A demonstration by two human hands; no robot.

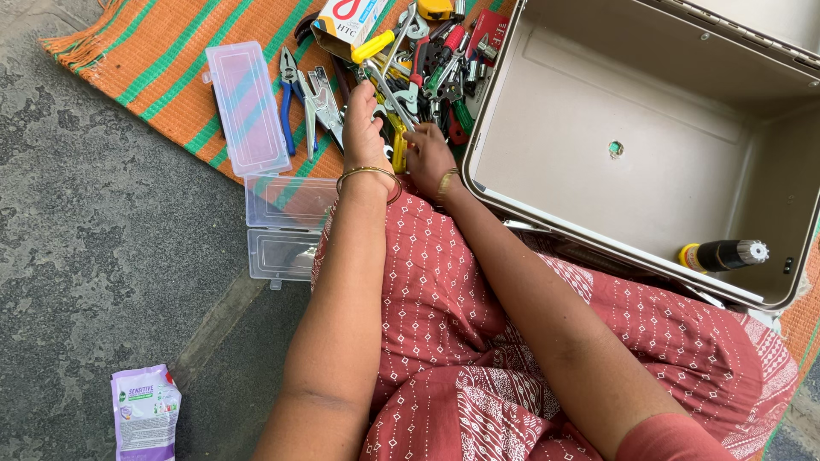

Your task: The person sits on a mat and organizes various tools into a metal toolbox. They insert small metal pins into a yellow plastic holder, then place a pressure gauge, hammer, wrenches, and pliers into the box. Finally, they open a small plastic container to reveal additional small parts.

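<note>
Step in hand: sorting through the heap of hand tools (418,64) on the striped mat (162,60); by the look of it, a piece is being picked out of the heap's near edge.
Left hand (366,128): laid on the near edge of the heap, fingers stretched forward among pliers and spanners, beside a yellow-handled tool (398,145); I cannot tell whether it grips anything.
Right hand (427,155): just beside the left, fingers curled down at the same yellow-handled tool; whether it has closed on the tool is hidden by the knuckles.
Next move calls for: freeing one tool from the tangle without dragging its neighbours along (the handles overlap closely); a firm pinch on a single handle, then a lift clear.
Metal case (632,145): open, at the right of the heap, its lid thrown back; nearly bare inside, holding only a black tool with a yellow end (723,254) lying on its side near the front wall.
Clear plastic box (286,229): near the person's knee, partly on the mat; its compartments look empty.
Clear lid (248,107): flat on the mat, left of the heap.
Cardboard carton (346,21): at the heap's far side; contents unseen.
Purple pouch (145,411): on the grey floor, well apart from the rest.
</note>
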